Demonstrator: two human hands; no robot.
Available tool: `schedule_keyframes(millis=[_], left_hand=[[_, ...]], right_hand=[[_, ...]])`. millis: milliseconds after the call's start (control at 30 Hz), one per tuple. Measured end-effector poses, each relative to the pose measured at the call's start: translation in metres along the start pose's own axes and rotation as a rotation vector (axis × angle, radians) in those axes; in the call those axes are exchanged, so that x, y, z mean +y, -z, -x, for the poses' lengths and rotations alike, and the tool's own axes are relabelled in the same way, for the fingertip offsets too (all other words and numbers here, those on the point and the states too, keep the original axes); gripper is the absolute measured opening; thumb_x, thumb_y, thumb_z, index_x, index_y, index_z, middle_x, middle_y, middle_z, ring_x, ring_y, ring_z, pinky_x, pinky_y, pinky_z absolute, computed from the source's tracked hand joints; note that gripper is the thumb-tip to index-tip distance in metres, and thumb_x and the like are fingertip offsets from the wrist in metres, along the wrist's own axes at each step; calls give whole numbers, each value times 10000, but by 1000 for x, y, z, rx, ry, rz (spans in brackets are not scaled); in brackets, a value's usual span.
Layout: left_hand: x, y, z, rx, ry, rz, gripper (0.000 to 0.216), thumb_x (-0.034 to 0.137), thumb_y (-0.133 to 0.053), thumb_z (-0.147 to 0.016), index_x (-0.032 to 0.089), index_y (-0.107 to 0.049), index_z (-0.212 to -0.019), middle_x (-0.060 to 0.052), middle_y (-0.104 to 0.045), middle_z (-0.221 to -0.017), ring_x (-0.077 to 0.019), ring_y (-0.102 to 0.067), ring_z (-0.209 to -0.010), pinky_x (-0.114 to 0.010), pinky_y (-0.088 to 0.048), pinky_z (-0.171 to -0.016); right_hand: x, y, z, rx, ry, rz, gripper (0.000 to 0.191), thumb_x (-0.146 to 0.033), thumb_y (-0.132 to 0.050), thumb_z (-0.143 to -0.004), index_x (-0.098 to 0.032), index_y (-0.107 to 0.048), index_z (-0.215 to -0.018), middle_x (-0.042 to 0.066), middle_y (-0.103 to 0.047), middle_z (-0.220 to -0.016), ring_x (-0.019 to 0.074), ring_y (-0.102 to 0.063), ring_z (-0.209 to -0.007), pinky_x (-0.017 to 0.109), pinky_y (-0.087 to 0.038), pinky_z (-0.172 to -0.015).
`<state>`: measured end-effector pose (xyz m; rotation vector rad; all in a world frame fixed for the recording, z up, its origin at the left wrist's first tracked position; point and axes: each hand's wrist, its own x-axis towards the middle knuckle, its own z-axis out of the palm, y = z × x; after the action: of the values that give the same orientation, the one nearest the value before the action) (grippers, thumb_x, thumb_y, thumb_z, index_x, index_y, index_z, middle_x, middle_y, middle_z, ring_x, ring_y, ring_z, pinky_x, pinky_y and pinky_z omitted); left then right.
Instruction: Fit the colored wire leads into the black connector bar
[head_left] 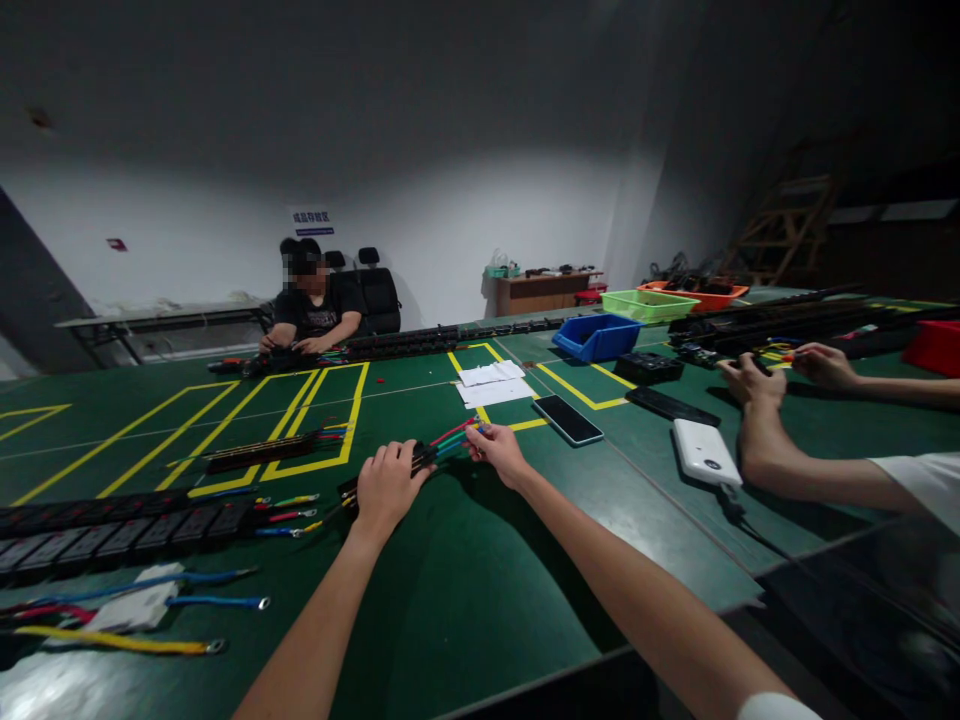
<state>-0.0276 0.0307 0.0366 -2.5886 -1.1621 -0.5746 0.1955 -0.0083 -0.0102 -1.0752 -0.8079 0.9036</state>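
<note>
Head view, black strip: the black strip (pixel 424 457) lies low over the green table (pixel 480 610), mostly hidden under a palm; its dark end shows beyond the fingers, narrow and matte.
Coloured wires: the coloured wires (pixel 448 440) leave that end in a loose bundle, one red along the top, blue and green below; their tips are too small and covered to make out.
Left hand: the left hand (pixel 390 482) is curled down over the black strip, fingers bent across it, thumb along the near side.
Right hand: the right hand (pixel 495 447) is nearly closed, thumb and fingertips pinching the far ends of the coloured wires.
Nearby: a phone (pixel 568 419) and white papers (pixel 491 385) lie beyond the right hand, both apart from it.
</note>
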Motion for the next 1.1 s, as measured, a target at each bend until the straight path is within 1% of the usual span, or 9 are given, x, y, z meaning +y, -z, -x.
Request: schedule_keyframes(millis=[167, 333, 467, 600, 833, 967, 1100], left_hand=[[1, 3, -1, -17, 31, 16, 474, 529, -527, -966, 198, -611, -1295, -129, -684, -1150, -279, -628, -1042, -376, -488, -821], [1, 3, -1, -11, 19, 21, 481, 531, -535, -961, 188, -613, -1290, -127, -685, -1137, -277, -633, -1025, -367, -491, -806], [0, 1, -1, 2, 14, 13, 478, 544, -529, -962, 191, -620, -1271, -126, -687, -1128, -278, -633, -1012, -370, -485, -799], [0, 1, -1, -10, 25, 5, 480, 550, -531, -956, 199, -621, -1269, -132, -688, -1137, -288, -631, -1032, -377, -487, -807], [0, 1, -2, -30, 29, 21, 484, 554, -505, -965, 203, -618, -1280, -133, -688, -1153, -285, -631, -1035, -385, -494, -823], [0, 1, -2, -15, 17, 13, 475, 550, -520, -960, 200, -625, -1263, -126, -689, -1135, -284, -636, -1013, -382, -495, -802], [0, 2, -2, 1, 12, 3, 470, 541, -516, -966, 189, -621, -1260, -125, -689, -1136, -285, -633, -1015, -379, -495, -792]], right_hand=[[-4, -1, 1, 5, -11, -39, 434, -495, -886, -677, -129, -715, -835, 77, -719, -777, 112, -622, -593, 203, -522, -472], [-7, 0, 2, 1, -28, -15, 378, -401, -898, -664, -142, -721, -876, 71, -733, -801, 112, -628, -598, 178, -500, -434], [-5, 1, 1, -4, -15, 7, 382, -413, -879, -673, -138, -712, -878, 62, -730, -773, 101, -609, -563, 168, -470, -418], [-4, 0, 0, 12, -22, 16, 392, -423, -882, -656, -144, -693, -856, 48, -721, -734, 95, -588, -530, 169, -446, -406], [-3, 1, -1, 0, -23, 37, 383, -432, -870, -668, -148, -684, -844, 36, -710, -706, 86, -572, -503, 173, -440, -408], [-2, 2, -2, 1, -21, 48, 368, -425, -855, -693, -148, -688, -868, 36, -712, -721, 87, -575, -507, 174, -445, -407], [-4, 1, -2, 12, -10, 25, 352, -414, -848, -703, -156, -698, -890, 40, -721, -794, 96, -600, -549, 177, -465, -409]])
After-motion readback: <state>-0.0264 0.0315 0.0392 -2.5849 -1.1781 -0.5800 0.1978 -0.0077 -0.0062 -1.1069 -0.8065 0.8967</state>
